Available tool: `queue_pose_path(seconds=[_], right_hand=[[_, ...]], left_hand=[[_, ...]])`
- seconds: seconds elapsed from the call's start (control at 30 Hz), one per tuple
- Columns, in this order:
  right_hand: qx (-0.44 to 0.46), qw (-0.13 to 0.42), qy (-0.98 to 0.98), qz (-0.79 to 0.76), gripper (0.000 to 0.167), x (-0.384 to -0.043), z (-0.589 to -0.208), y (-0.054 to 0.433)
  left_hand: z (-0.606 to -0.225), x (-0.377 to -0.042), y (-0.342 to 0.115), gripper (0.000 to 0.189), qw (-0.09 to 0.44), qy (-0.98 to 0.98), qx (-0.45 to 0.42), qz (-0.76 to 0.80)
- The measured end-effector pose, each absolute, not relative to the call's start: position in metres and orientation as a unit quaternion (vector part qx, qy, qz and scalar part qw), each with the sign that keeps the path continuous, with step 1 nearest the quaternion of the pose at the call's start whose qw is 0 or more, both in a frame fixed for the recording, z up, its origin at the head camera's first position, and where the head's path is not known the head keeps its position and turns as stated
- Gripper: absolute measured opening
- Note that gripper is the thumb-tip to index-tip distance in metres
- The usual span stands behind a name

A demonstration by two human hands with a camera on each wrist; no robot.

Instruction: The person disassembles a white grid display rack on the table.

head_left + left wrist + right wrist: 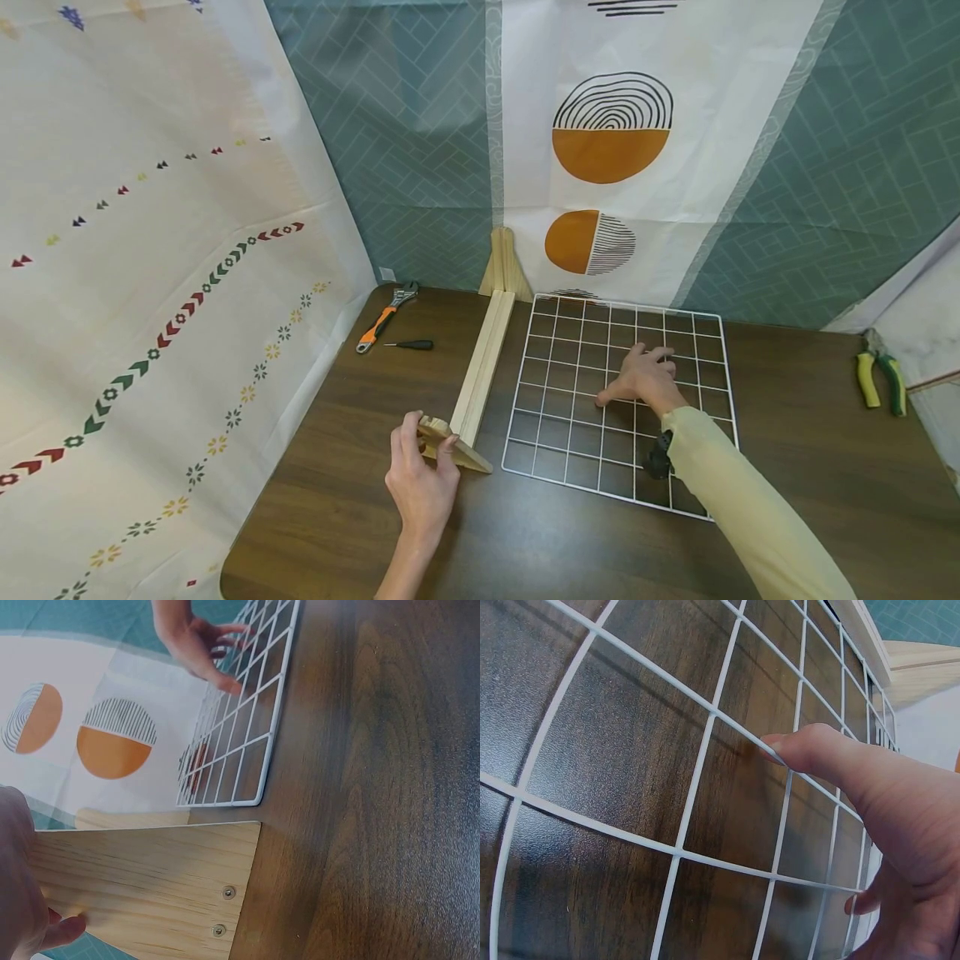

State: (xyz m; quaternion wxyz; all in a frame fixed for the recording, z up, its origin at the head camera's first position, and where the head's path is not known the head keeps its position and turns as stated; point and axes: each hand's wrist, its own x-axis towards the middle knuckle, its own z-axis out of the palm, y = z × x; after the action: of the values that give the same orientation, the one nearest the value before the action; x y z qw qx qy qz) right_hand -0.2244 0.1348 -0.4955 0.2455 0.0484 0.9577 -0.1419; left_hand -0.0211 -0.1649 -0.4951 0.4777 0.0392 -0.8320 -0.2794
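Observation:
A wooden stand with a long flat bar (pixel 483 358) lies along the table, with an upright end board at each end. My left hand (pixel 422 479) grips the top of the near end board (pixel 150 885), thumb on one side and fingers on the other. Two metal screw heads show near that board's lower edge in the left wrist view. Right of the stand is a white wire grid panel (pixel 558 408). Over its middle, my right hand (pixel 643 379) spreads its fingers, and its thumb (pixel 810 748) touches one of the wires.
Left of the stand lie an adjustable wrench (pixel 386 318) with an orange and black handle and a small black-handled screwdriver (pixel 414 344). Pliers (pixel 879 375) with yellow-green grips are at the far right edge. Patterned cloth (pixel 420 125) hangs behind the table and along its left side.

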Motion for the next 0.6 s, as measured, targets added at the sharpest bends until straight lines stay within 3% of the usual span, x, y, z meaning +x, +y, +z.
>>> queue_pose_path(seconds=[0.6], right_hand=[[0.034,0.251,0.957,-0.143,0.141,-0.2256,-0.5006,0.1367]], left_hand=[[-0.4952,-0.0215,-0.1649,0.055,0.480,-0.832,0.038,-0.276]])
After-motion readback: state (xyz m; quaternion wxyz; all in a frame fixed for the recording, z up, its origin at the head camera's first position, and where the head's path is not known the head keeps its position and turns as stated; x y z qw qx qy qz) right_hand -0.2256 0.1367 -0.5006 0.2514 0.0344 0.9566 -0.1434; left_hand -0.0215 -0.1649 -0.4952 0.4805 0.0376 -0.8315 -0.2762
